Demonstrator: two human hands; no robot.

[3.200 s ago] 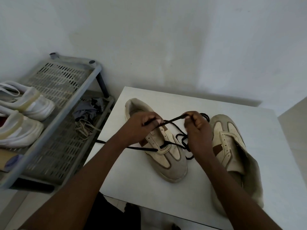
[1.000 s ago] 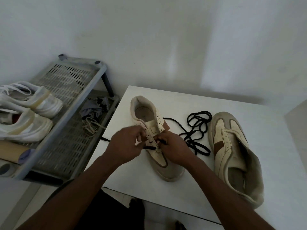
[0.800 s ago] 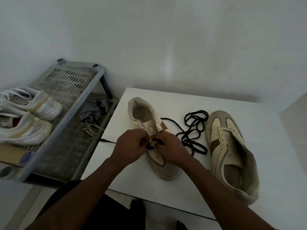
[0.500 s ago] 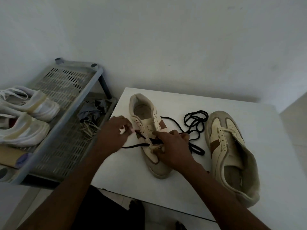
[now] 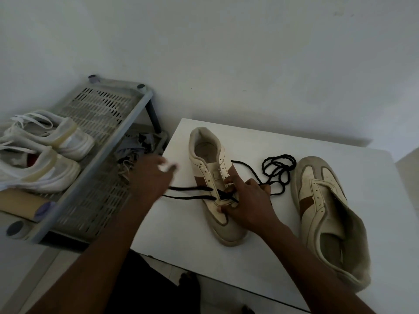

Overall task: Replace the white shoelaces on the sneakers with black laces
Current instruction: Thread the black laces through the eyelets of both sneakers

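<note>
Lace first: the thin black shoelace goes through the low holes of the cream leather sneaker with a brown patch, which lies in the middle of the white table, toe near us. Two strands of it run out to the left, toward our left hand. That hand is blurry, so we cannot tell if its fingers pinch the lace. Our right hand is curled round the front of the sneaker, with fingers on the row of holes and the thumb on the near side, and it holds the shoe down. The rest of the lace lies in loose loops on the far side, between this shoe and the other cream sneaker on the right, which has no lace.

To do this step well, we think we should pull both strands flat and even, so no twist sits in the holes. We should pin the shoe so it does not slide. We should watch the loose loops, since they could knot. To the left stands a grey plastic shoe rack with white shoes on it.
</note>
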